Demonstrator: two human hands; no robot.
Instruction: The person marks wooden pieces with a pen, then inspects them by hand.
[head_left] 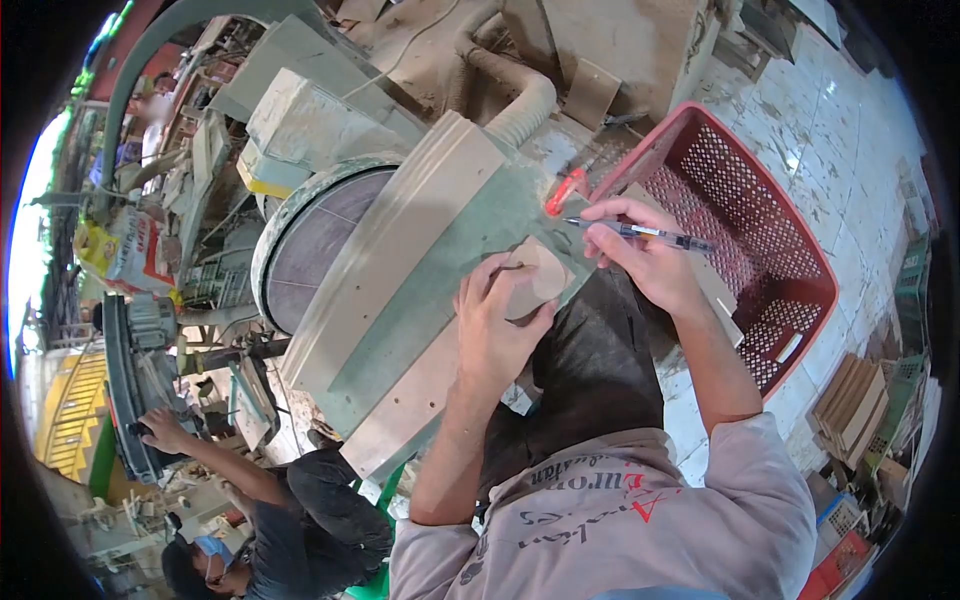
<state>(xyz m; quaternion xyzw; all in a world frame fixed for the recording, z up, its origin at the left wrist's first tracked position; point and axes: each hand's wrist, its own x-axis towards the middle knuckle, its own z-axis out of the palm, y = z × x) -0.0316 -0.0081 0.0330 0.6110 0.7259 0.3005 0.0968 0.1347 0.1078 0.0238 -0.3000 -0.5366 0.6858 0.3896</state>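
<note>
My left hand (490,325) has its fingers curled round a pale, thin piece of board (545,272) with a rounded edge. The piece lies at the near edge of the green worktable (455,235). In my right hand (645,255) is a dark pen (645,233), gripped between thumb and fingers. Its tip points left, a little above and to the right of the piece and apart from it. Near the pen tip, a small red object (567,190) sits at the table's corner.
A round sanding disc (325,250) stands left of the table, beside long boards (400,225). A red perforated basket (740,160) is on the right; stacked boards (850,408) lie farther right. At lower left, another person (265,535) works with a hand on a machine (140,385).
</note>
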